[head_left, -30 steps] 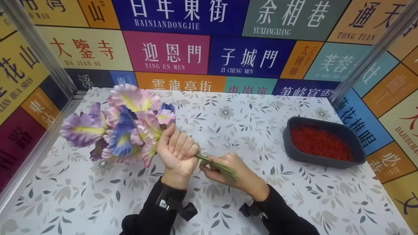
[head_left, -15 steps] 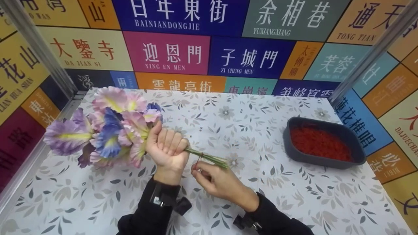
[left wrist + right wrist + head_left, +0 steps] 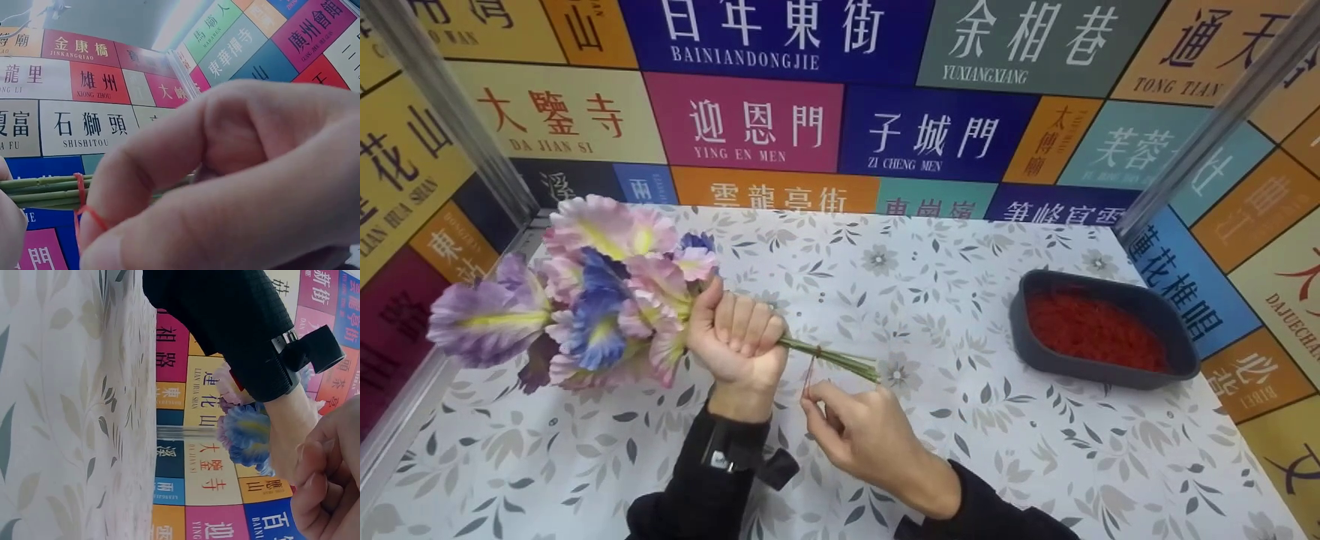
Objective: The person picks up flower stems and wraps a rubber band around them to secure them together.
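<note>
My left hand (image 3: 741, 341) grips a bouquet of artificial irises (image 3: 607, 292) by its stems, just below the purple, pink and blue blooms. The green stems (image 3: 840, 360) stick out of the fist to the right. Around them runs a red string (image 3: 80, 191), and its loose end hangs down to my right hand (image 3: 862, 427). Thumb and index finger of that hand pinch the string, with the other fingers curled in. In the right wrist view, blue petals (image 3: 247, 433) show behind the left forearm.
A dark grey tub (image 3: 1024, 322) filled with red shredded material (image 3: 1095, 330) stands at the right of the table. The tabletop (image 3: 960, 450) has a leaf-patterned covering. Coloured sign panels (image 3: 742, 124) wall in the back and sides, with metal posts (image 3: 1192, 127) at the corners.
The bouquet and left hand have shifted left. My right hand has come off the stems and drawn down toward the person, pulling the red string out from them.
</note>
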Available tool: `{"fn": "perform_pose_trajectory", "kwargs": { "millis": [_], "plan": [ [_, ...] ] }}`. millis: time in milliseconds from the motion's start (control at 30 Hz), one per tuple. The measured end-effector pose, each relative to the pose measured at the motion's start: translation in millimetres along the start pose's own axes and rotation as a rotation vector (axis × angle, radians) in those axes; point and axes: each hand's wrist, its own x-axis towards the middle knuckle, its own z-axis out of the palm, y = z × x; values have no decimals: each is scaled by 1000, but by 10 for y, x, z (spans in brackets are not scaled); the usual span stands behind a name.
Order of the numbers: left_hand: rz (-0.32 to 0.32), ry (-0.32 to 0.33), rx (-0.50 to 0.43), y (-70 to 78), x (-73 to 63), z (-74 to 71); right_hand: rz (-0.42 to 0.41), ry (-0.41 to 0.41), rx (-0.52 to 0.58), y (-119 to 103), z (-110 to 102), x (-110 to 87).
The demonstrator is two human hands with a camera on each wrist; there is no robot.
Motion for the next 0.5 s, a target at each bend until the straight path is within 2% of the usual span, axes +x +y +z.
{"fn": "perform_pose_trajectory", "kwargs": {
  "millis": [200, 500],
  "plan": [
    [16, 12, 42, -8, -11, 12, -29, 27, -74, -37, -85, 10],
    [17, 16, 74, -36, -24, -1, -46, 120, -49, -19, -182, 63]
  ]
}}
